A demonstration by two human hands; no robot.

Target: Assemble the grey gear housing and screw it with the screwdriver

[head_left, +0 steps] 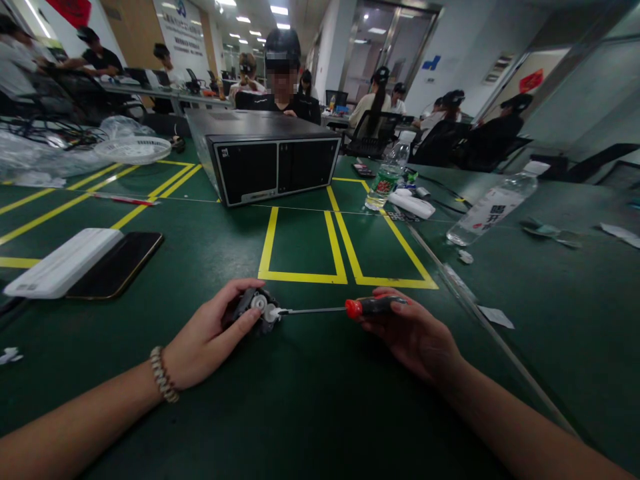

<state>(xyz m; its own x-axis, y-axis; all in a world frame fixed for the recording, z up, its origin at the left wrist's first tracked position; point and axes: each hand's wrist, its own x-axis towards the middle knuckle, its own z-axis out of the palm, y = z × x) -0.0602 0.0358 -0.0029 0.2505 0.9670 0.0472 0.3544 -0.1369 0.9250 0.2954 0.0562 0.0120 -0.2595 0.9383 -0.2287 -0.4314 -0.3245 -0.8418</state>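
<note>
Toward the near edge of the desk (310, 393), your left hand (213, 335) gripping a gear part (259, 305), your right hand (417, 337) holding a screwdriver (354, 308), moving room before the computer case (250, 170)

A red-and-black-handled screwdriver (353, 309) is held crosswise — its tip (284, 313) placed at the edge of a small dark gear assembly (245, 305), in which round white gears (259, 302) are exposed.

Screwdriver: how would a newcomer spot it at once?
From the big black box, look nearer, past the yellow tape, to the right hand. It holds the screwdriver, shaft pointing toward the dark part in the left hand. Its red-and-black handle sets it apart.
</note>
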